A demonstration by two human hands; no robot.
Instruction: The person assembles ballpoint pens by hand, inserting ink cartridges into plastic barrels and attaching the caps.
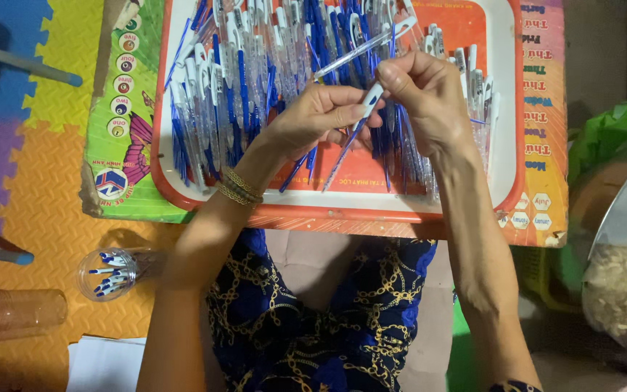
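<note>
Centre of frame, over the tray: both hands meet above a heap of pens.
Left hand: fingers pinched on a white-and-blue pen.
Right hand: fingertips closed on a clear pen tube.
Lower left: plastic cup holding pen parts.

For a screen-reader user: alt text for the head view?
Left hand and right hand hold a white-and-blue pen together above an orange tray heaped with matching pens. A clear cup of pen parts stands on the foam mat.
</note>
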